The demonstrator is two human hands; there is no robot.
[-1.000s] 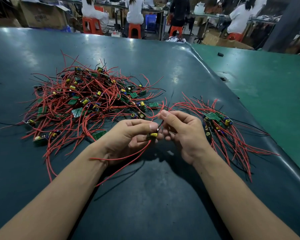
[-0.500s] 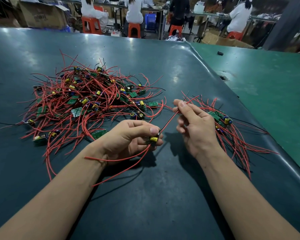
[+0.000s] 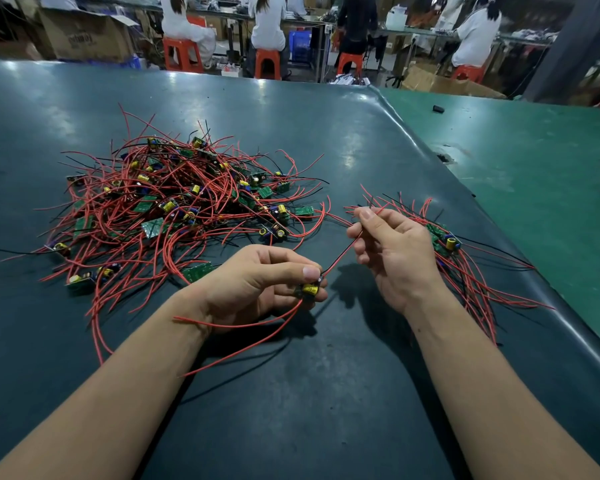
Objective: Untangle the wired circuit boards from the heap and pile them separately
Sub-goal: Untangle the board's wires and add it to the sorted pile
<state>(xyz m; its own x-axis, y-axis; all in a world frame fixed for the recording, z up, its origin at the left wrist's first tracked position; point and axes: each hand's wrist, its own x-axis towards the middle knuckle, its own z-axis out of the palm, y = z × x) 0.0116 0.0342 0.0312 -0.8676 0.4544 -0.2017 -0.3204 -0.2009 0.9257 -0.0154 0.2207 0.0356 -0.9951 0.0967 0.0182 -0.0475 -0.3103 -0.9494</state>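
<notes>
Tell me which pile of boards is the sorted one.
The smaller pile just beyond the right hand; the big tangled heap lies left.

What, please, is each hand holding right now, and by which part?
The left hand pinches a small green circuit board by its body; the right hand pinches that board's thin red wire near its free end.

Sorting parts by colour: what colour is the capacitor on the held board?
Yellow capacitor, on the board in the left hand; head view.
</notes>
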